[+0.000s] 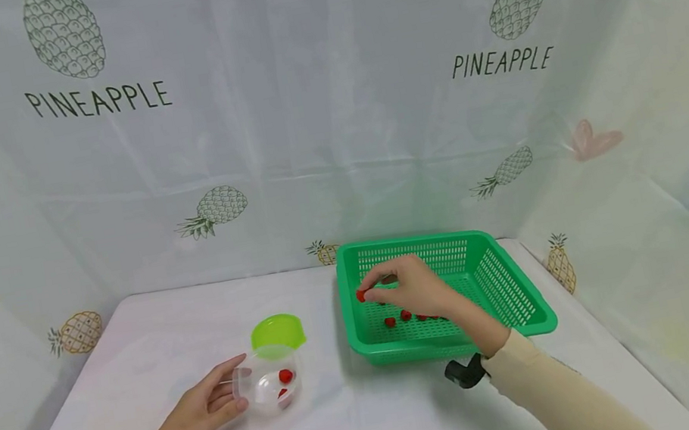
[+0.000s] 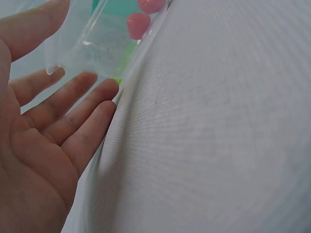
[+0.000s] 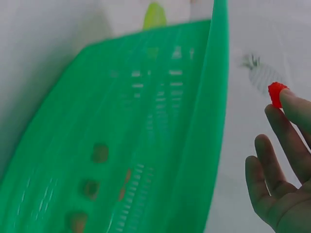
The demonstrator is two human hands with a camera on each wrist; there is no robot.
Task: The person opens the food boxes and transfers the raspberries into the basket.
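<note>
My right hand (image 1: 414, 286) pinches a small red raspberry (image 3: 276, 94) between thumb and index finger, above the left part of a green plastic basket (image 1: 524, 291). Its other fingers are spread and loosely bent in the right wrist view. Several more red raspberries (image 1: 406, 315) lie on the basket floor, some hidden by the hand and forearm. On the left, my left hand (image 1: 196, 414) holds a clear plastic bowl (image 1: 262, 395) by its side, thumb on the near side and fingers on the far side. Two raspberries (image 1: 286, 376) show inside this bowl.
A bright green lid (image 1: 276, 330) lies on the white-covered table (image 1: 368, 426) just behind the clear bowl. Pineapple-printed cloth (image 1: 326, 110) hangs behind and at both sides of the table. The basket's slotted walls rise around its raspberries.
</note>
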